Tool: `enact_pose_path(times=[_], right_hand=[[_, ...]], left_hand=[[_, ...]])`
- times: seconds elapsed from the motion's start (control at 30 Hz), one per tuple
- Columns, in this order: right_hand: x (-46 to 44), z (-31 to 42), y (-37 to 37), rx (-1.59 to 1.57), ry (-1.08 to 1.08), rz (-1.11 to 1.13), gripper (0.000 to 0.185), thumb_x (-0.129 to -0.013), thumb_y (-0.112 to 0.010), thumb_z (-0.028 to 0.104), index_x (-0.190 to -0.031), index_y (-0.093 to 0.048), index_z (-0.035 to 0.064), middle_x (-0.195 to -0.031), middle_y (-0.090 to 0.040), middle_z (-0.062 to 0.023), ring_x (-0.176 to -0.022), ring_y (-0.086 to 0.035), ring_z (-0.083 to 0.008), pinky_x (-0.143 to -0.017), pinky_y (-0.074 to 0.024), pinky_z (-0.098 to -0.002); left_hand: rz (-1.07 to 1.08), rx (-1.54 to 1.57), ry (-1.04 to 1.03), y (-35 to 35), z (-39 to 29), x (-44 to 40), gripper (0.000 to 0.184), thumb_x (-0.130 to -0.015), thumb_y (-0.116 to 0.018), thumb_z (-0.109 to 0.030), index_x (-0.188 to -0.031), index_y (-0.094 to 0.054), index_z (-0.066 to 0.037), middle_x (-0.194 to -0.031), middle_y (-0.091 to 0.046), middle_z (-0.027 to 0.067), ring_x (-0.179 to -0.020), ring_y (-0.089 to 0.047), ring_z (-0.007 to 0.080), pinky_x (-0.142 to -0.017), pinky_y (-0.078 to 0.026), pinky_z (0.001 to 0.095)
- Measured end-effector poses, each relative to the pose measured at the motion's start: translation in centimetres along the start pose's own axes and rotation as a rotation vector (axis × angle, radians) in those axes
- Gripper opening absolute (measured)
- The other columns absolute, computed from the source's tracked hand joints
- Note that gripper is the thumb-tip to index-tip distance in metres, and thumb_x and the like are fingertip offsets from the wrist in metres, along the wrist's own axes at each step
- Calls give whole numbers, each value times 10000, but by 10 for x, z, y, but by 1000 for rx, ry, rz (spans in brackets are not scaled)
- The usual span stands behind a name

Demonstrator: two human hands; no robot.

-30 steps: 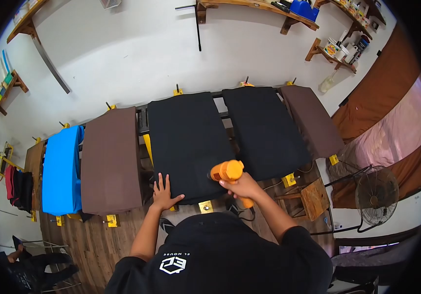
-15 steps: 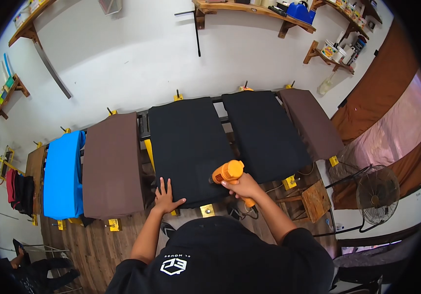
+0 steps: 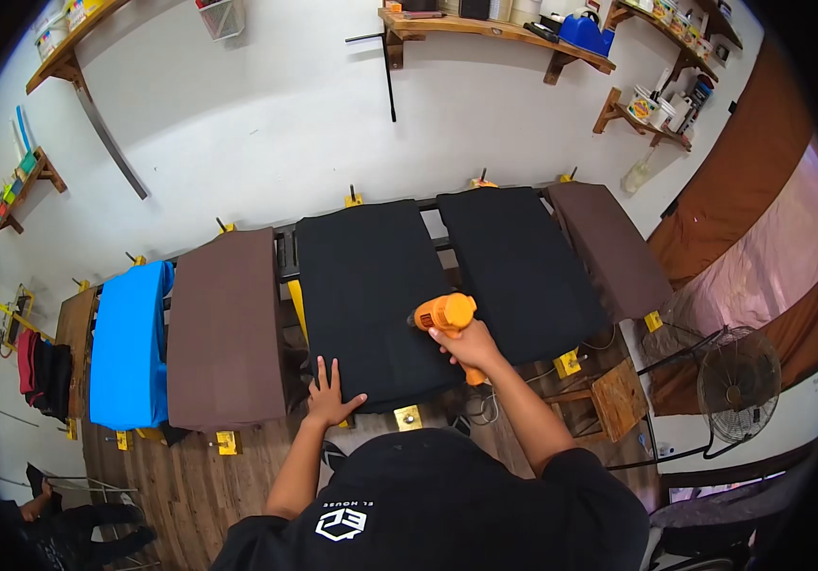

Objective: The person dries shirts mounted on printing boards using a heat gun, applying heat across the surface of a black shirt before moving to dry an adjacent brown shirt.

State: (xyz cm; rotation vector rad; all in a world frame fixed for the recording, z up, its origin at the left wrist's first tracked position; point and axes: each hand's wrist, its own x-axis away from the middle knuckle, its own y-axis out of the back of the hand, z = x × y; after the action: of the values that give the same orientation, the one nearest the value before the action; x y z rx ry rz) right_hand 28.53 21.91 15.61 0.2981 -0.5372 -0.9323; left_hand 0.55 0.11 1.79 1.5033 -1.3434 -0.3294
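Note:
An orange heat gun (image 3: 446, 312) is gripped in my right hand (image 3: 471, 348), its nozzle pointing left over the lower part of a black cloth (image 3: 371, 295) stretched on a board. My left hand (image 3: 329, 396) rests with fingers spread on the near left corner of that same cloth and holds nothing. A second black cloth (image 3: 523, 271) lies on the board to the right. Left of the middle board is a brown cloth (image 3: 225, 328).
A blue cloth (image 3: 130, 344) covers a board further left, a brown one (image 3: 611, 249) the far right board. Yellow brackets (image 3: 409, 418) stick out at the front. A wooden stool (image 3: 618, 398) and a fan (image 3: 739, 383) stand right. Another person (image 3: 80, 528) is at lower left.
The heat gun in my right hand has moved slightly up and away from me over the black cloth. My left hand stays at the cloth's corner. The whole view has shifted a little.

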Motion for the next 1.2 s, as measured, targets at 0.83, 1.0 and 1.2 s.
enact_pose_path(times=[0.83,1.0,1.2], right_hand=[[-4,31,28,161,-33,224,461,-976,-785,438,-1162,-741,18,-750,-743,-54,-529,-674,-133,-539,-570,-287],[-21,24,6,8,-36,44,454,-983,-787,416,-1200,-742,20,-765,-742,-53,-557,-684,-130,-547,-579,-294],[-30,-1,12,-71,-28,-26,472,-996,-774,419,-1197,-727,-6,-822,-757,-55,-625,-719,-131,-559,-591,-290]], left_hand=[[154,-48,66,1,-3,-2,1460,-764,-787,-810,-1725,168,-267,-1759,321,166,-1546,-229,604,-1188,-388,658],[151,-49,39,0,1,-1,1486,-745,-794,-820,-1721,180,-266,-1753,332,170,-1536,-255,605,-1172,-414,648],[141,-28,33,-3,5,-2,1474,-756,-790,-813,-1723,174,-259,-1753,325,181,-1499,-295,617,-1163,-420,652]])
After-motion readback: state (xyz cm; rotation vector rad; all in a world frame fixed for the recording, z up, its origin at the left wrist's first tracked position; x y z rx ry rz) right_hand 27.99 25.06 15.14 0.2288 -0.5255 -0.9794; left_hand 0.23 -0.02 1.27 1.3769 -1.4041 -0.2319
